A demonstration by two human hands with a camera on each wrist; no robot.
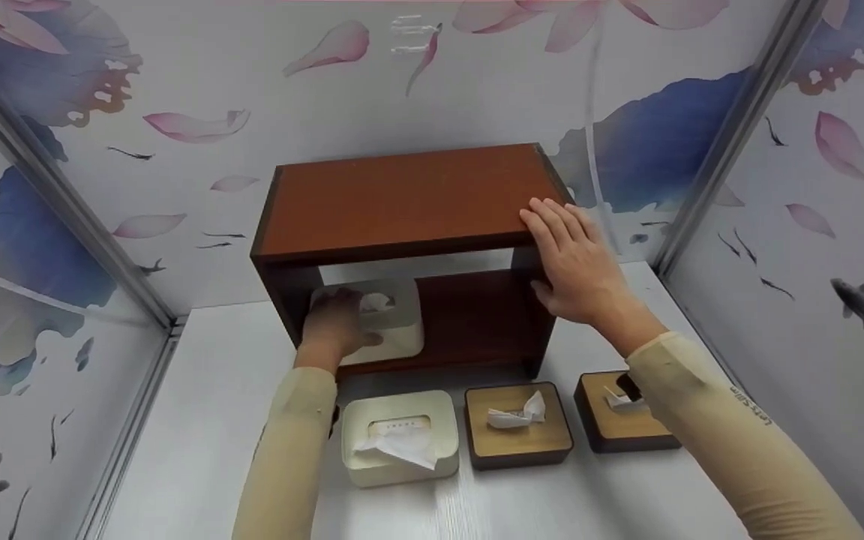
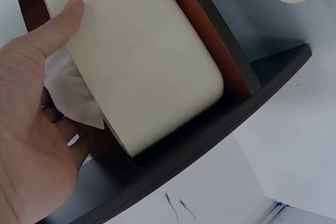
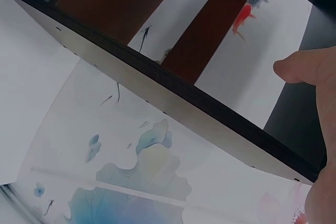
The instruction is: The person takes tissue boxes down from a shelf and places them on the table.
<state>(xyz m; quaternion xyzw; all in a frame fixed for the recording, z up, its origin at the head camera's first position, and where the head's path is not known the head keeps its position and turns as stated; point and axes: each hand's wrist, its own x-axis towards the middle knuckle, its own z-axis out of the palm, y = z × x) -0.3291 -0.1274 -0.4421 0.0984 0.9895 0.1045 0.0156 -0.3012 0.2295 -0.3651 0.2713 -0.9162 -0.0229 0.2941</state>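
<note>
A brown two-level wooden shelf (image 1: 402,199) with dark edges stands on the white table. Inside it, at the left end, sits a cream tissue box (image 1: 400,339) with a tissue poking from its top. My left hand (image 1: 334,326) grips this box, thumb on the front face (image 2: 142,61) and fingers reaching over the top past the tissue (image 2: 76,95); the fingertips are partly hidden. My right hand (image 1: 580,266) rests on the shelf's top right corner, fingers straight, thumb lower beside the side panel.
In front of the shelf stand another cream tissue box (image 1: 361,476), a wood-topped tissue box (image 1: 488,442) and a second wood-topped one (image 1: 604,409), partly behind the right sleeve. Printed panels (image 1: 439,97) enclose the table at the back and sides.
</note>
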